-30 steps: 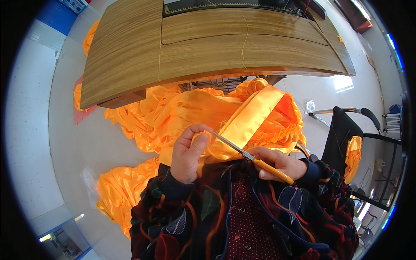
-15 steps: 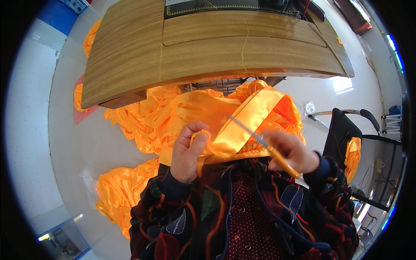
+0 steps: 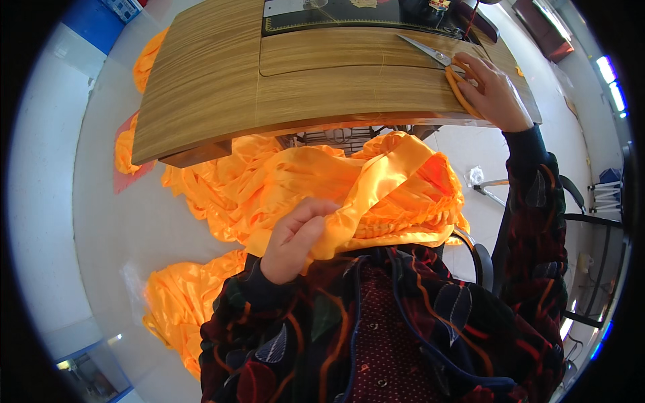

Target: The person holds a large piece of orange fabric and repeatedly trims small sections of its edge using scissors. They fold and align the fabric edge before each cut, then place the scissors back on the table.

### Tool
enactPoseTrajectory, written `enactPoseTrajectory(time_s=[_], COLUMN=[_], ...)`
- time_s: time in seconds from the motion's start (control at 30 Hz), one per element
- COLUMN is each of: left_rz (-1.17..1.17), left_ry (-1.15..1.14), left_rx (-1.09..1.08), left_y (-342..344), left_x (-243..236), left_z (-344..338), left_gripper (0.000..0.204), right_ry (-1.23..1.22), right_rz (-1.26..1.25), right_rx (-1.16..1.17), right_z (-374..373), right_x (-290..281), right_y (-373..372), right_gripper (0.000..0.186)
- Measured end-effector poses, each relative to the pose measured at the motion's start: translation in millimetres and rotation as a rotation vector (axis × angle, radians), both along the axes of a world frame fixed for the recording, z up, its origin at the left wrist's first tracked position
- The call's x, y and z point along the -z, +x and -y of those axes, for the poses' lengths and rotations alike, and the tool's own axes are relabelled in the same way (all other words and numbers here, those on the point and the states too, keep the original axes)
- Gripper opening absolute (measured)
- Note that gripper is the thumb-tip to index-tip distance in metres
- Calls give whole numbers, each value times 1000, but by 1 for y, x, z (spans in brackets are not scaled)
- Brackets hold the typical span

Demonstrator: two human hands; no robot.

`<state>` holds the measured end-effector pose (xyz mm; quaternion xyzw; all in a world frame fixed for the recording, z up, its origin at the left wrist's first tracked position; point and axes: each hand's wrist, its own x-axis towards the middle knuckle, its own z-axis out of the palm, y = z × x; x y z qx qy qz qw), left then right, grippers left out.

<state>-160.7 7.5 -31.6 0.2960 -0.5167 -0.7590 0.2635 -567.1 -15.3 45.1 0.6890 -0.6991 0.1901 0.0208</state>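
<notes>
Shiny orange satin fabric (image 3: 302, 171) lies heaped across my lap and below the table edge. Its flat, folded band (image 3: 379, 176) slants from the upper right down to my left hand (image 3: 293, 240), which is closed on the lower end. Far to the right, my right hand (image 3: 489, 91) reaches over the wooden table (image 3: 195, 80) with its fingers around the orange handles of a pair of scissors (image 3: 451, 67). The scissors are at the tabletop, blades pointing to the far left. Whether their weight rests on the wood I cannot tell.
A dark sewing machine bed (image 3: 336, 17) is set into the table's far side. Another orange fabric heap (image 3: 191, 295) lies on the floor at the left. On the right stands a black chair (image 3: 482, 265). A metal frame (image 3: 342, 136) shows under the table.
My right hand has carried the scissors from above the lap fabric up to the right part of the table. My left hand still grips the fabric; the band now hangs looser and more crumpled.
</notes>
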Motion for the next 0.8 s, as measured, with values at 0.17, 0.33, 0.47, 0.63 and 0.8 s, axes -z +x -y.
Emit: enactPoseTrajectory(time_s=[0.17,0.33,0.47,0.63,0.8], left_rz=[-50,5,-21,-23,-13], left_ry=[134,11,45,67,71], left_rx=[16,3,5,-2,5], left_y=[0,0,0,0,-1], left_x=[-4,-2,0,-1,-1], left_z=[-1,1,0,-1,-1], left_gripper=[25,25,25,26,26], right_ry=[-338,151,168,123,196], right_rz=[-235,587,605,624,753], right_rx=[-14,-434,-451,-460,-514], right_z=[-19,-65,-69,-65,-63], right_x=[-4,41,79,93,99], right_y=[44,136,163,168,173], right_gripper=[27,14,22,28,32])
